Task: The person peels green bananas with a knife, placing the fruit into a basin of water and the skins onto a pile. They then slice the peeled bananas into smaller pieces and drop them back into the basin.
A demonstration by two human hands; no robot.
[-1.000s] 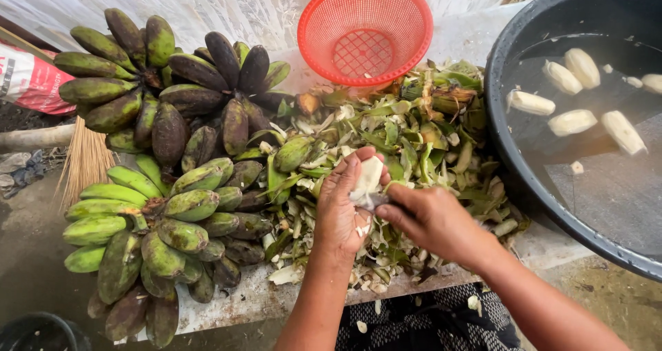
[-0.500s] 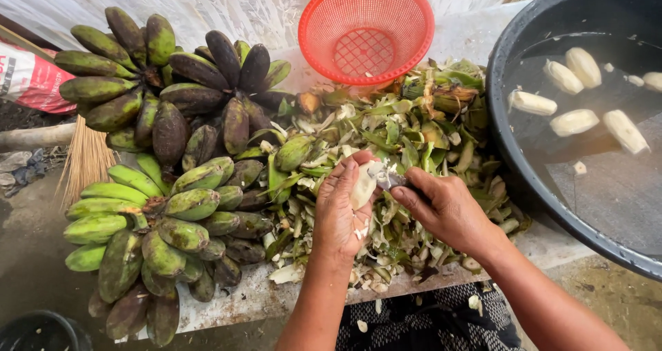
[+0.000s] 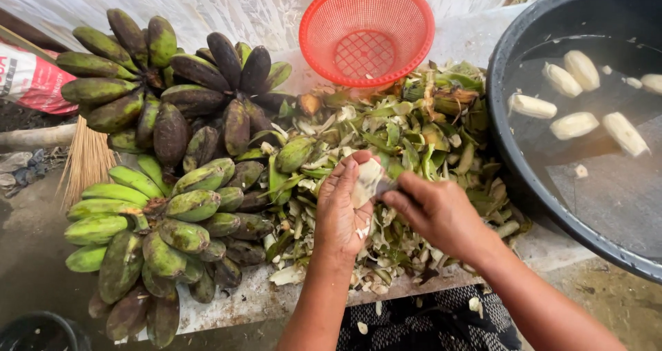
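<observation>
Above the peel heap (image 3: 414,137), peeled banana (image 3: 367,180) gripped in left hand (image 3: 343,209), right hand (image 3: 434,209) closed alongside, touching

left hand (image 3: 343,209): centre, cupping a pale peeled banana (image 3: 367,180)
right hand (image 3: 436,212): 3 o'clock of the left, small knife (image 3: 386,185) against the banana
peels (image 3: 420,134): heap under both hands
green bananas (image 3: 155,206): 9 o'clock
red basket (image 3: 366,31): 12 o'clock
black tub (image 3: 545,34): 2 o'clock, water, peeled bananas floating
</observation>
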